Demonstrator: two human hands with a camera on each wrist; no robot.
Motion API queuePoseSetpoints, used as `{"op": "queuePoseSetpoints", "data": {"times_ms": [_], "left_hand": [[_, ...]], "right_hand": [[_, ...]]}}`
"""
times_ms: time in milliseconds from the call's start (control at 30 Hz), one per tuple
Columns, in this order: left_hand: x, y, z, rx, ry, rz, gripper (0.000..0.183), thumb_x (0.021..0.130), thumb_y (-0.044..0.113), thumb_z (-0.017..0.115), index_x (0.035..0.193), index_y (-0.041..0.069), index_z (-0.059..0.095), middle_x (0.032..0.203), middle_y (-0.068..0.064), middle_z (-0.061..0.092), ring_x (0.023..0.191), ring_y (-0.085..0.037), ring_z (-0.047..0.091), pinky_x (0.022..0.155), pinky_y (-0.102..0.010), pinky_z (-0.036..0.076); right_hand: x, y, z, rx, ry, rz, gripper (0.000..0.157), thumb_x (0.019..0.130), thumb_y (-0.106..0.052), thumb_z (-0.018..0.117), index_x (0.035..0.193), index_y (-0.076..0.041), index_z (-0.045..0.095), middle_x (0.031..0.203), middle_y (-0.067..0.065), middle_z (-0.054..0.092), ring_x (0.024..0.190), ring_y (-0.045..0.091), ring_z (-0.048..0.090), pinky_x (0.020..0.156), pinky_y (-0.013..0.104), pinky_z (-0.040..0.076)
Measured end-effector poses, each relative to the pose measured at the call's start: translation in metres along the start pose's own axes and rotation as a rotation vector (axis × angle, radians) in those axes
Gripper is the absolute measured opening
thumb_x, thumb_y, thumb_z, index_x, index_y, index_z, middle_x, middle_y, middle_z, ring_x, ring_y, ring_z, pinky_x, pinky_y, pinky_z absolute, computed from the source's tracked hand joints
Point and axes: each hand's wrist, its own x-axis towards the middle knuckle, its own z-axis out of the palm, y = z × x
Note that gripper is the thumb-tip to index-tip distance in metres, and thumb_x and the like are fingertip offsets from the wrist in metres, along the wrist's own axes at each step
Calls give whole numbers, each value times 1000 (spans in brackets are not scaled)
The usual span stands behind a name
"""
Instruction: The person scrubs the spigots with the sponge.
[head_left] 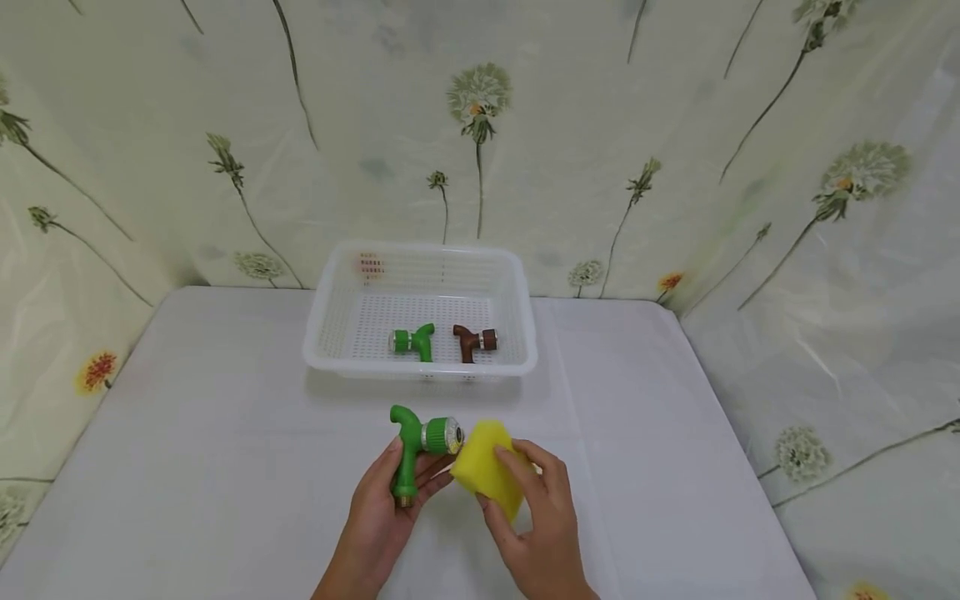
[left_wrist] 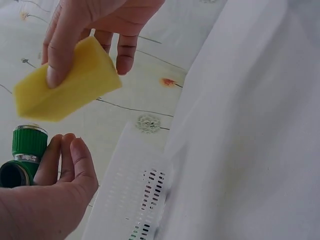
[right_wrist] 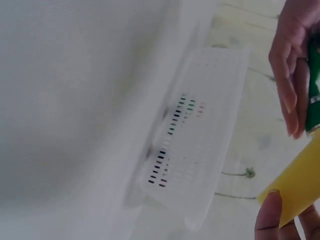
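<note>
A green tap (head_left: pixel 406 460) with a ribbed green knob and silver trim is held in my left hand (head_left: pixel 373 508), its spout up and its brass threaded end down. The thumb lies along one side of it, with the fingers behind. My right hand (head_left: pixel 542 521) pinches a yellow sponge (head_left: pixel 483 458) between thumb and fingers. One end of the sponge is at the tap's silver knob face. In the left wrist view the sponge (left_wrist: pixel 70 85) sits just above the green knob (left_wrist: pixel 30 140); whether they touch, I cannot tell.
Behind the hands stands a white perforated basket (head_left: pixel 420 369). Inside it lie another green tap (head_left: pixel 415 340) and a brown tap (head_left: pixel 474 340). A white cloth (head_left: pixel 225 467) covers the table, and a dandelion-patterned curtain (head_left: pixel 555 125) hangs behind and at both sides.
</note>
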Motion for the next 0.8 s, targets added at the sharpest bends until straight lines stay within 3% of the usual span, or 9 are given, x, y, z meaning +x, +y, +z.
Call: {"op": "queuePoseSetpoints", "data": {"times_ms": [167,267,400,500,700,800], "left_hand": [[-1,-1,2,-13,-5,-16,58,103,45,38,141,2,41,131,-15,59,122,-29,54,101,-41,44],[-2,-1,4,8,2,-35,57,102,46,39,140,4,42,129,-14,60,120,-27,56,100,-40,45],[-3,0,5,54,18,-44,56,102,46,40,139,4,45,127,-13,60,117,-27,57,99,-39,46],[-2,0,5,117,53,-42,58,100,48,44,138,5,49,126,-14,59,113,-27,57,98,-39,46],[-1,-1,5,326,190,-29,62,93,57,52,141,18,48,123,-9,59,103,-24,59,91,-33,49],[-2,-2,6,391,217,-8,62,94,56,51,141,17,45,125,-9,59,104,-22,60,90,-31,48]], "right_hand": [[7,-10,-4,132,-27,116,58,83,-12,76,136,-14,53,135,6,48,114,21,51,86,20,46],[10,-18,-4,181,-45,140,57,83,-11,75,136,-15,53,135,5,48,112,20,52,79,23,48],[12,-25,-3,206,-57,160,57,84,-11,75,136,-16,53,135,4,48,112,19,52,79,25,51],[13,-28,-3,212,-56,166,58,83,-10,76,135,-16,53,134,4,49,111,19,52,79,25,51],[15,-33,-2,233,-54,153,59,82,-9,77,135,-14,53,134,6,49,111,20,53,77,26,50],[17,-36,-1,236,-70,165,59,83,-10,76,136,-16,52,135,4,48,111,18,52,77,26,51]]}}
